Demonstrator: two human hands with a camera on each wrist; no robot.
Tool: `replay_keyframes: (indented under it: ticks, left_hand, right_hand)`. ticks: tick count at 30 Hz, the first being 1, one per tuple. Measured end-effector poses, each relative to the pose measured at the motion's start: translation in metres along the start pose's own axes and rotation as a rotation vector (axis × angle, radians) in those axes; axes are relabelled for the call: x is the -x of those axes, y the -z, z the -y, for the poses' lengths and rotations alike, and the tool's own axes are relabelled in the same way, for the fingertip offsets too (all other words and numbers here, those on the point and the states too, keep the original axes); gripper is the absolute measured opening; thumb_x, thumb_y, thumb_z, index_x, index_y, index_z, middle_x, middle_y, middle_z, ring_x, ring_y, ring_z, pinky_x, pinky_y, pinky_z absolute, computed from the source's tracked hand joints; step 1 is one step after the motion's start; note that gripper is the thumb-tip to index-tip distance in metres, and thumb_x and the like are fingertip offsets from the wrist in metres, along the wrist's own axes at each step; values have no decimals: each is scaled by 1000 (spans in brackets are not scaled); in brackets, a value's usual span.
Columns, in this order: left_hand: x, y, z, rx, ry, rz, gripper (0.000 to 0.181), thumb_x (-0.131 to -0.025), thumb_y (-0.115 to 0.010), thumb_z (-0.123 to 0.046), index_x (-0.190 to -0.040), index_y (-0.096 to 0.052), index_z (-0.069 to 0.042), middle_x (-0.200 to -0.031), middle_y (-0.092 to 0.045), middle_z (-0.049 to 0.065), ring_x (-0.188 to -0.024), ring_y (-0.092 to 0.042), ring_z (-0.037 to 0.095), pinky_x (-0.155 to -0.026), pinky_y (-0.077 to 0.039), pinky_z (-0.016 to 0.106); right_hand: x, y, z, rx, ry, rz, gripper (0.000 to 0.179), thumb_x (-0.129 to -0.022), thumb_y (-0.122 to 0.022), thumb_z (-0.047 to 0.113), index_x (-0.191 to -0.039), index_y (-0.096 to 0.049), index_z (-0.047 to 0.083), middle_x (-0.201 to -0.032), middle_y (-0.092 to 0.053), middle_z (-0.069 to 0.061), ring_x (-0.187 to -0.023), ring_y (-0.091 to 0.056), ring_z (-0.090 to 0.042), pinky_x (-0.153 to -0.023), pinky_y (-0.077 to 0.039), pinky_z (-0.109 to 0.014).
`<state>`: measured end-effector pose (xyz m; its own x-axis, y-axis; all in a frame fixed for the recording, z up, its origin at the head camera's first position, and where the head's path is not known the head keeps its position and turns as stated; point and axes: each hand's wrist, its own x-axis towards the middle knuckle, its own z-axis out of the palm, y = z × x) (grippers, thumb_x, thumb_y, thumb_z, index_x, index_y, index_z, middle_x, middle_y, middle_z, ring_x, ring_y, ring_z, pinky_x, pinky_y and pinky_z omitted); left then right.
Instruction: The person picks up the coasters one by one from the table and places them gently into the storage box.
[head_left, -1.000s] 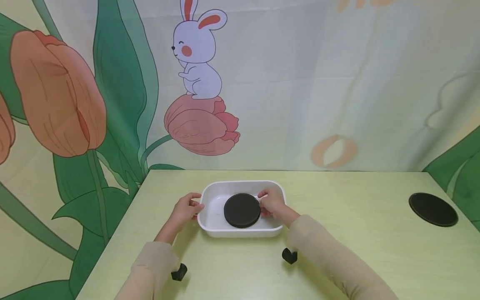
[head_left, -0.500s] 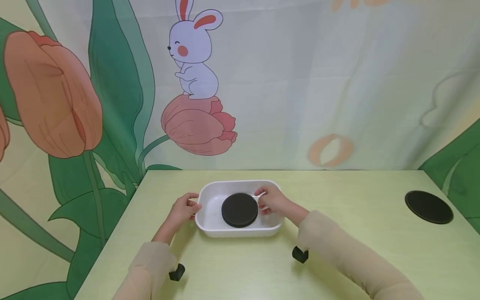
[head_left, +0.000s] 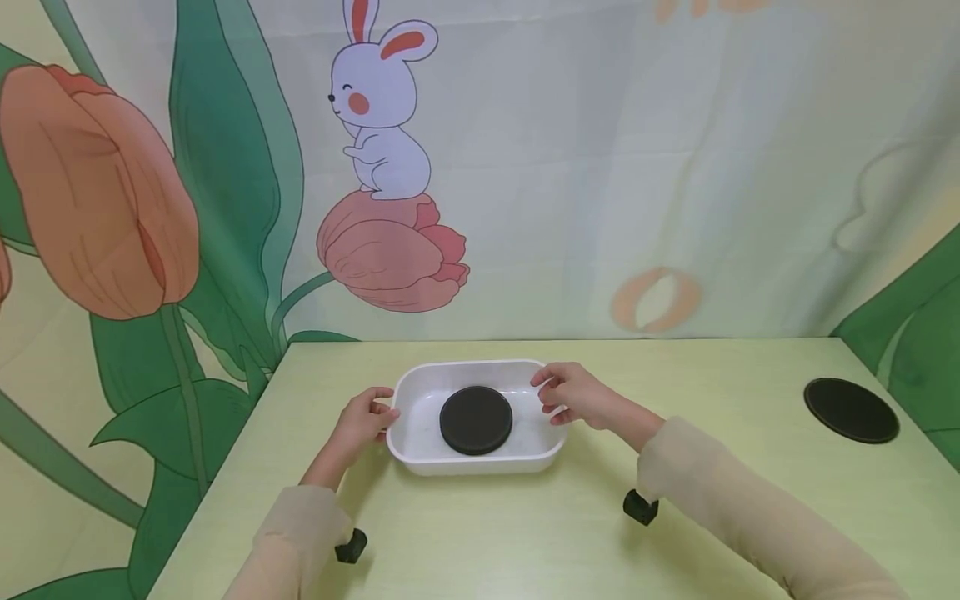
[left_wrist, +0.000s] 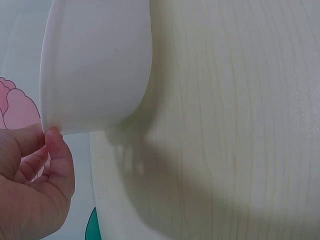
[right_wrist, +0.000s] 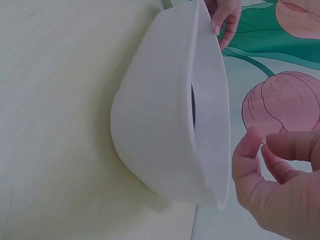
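A white rectangular tray (head_left: 477, 467) with rounded corners sits on the table. In it lies a thick black disc (head_left: 476, 420), just left of the middle. My left hand (head_left: 364, 422) pinches the tray's left rim between thumb and fingers, as the left wrist view also shows at the tray's corner (left_wrist: 100, 70). Over the right end of the tray is my right hand (head_left: 577, 393), its fingers loosely bent and nothing between them. In the right wrist view, that hand (right_wrist: 280, 185) is apart from the rim, and the tray wall hides most of the disc.
A second flat black disc (head_left: 851, 410) lies near the table's right edge. Behind the pale wooden table (head_left: 712, 392) hangs a printed cloth (head_left: 540, 167) with a rabbit and tulips. Small black blocks (head_left: 351, 547) show beside both sleeves.
My right hand has come away from beside the black disc, moving right and up to the tray's right end with nothing in it. My left hand keeps its grip on the rim.
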<state>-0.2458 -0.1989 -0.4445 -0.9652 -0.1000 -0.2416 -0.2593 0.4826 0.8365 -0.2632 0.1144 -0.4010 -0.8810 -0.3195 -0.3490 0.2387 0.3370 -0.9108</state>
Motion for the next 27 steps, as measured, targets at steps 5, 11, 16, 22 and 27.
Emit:
replay_keyframes:
  ticks: [5, 11, 16, 22, 27]
  left_hand:
    - [0, 0, 1, -5, -7, -1, 38, -86, -55, -6, -122, -44, -4, -94, -51, 14, -81, -55, 26, -57, -49, 23]
    - [-1, 0, 3, 4, -10, 5, 39, -86, -55, -6, -123, -44, -4, -94, -51, 14, -80, -56, 25, -58, -49, 24]
    - [0, 0, 3, 13, -7, 7, 38, -86, -55, -6, -122, -44, -4, -94, -51, 14, -80, -56, 25, -58, -49, 24]
    - [0, 0, 4, 8, -16, 5, 37, -86, -55, -6, -122, -45, -3, -95, -52, 14, -77, -58, 25, -58, -49, 24]
    - [-1, 0, 2, 11, -18, 10, 37, -86, -54, -6, -122, -44, -4, -94, -51, 14, -77, -58, 24, -58, -49, 24]
  right_hand:
    - [11, 16, -3, 15, 20, 27, 27, -83, -46, -4, -109, -47, -2, -80, -45, -6, -67, -49, -18, -56, -48, -26]
    - [23, 39, -8, 43, 42, 21, 27, -84, -46, 0, -111, -45, -3, -82, -47, -6, -71, -50, -19, -59, -48, -27]
    - [28, 57, -14, 69, 45, 1, 27, -85, -48, 4, -112, -46, -2, -84, -48, -5, -71, -51, -18, -61, -48, -27]
    - [37, 82, -23, 83, 52, -33, 29, -87, -49, 7, -114, -44, -3, -86, -50, -6, -75, -51, -20, -64, -48, -28]
    - [45, 106, -31, 102, 59, -56, 32, -88, -49, 11, -116, -42, -3, -88, -50, -3, -79, -50, -20, -68, -47, -29]
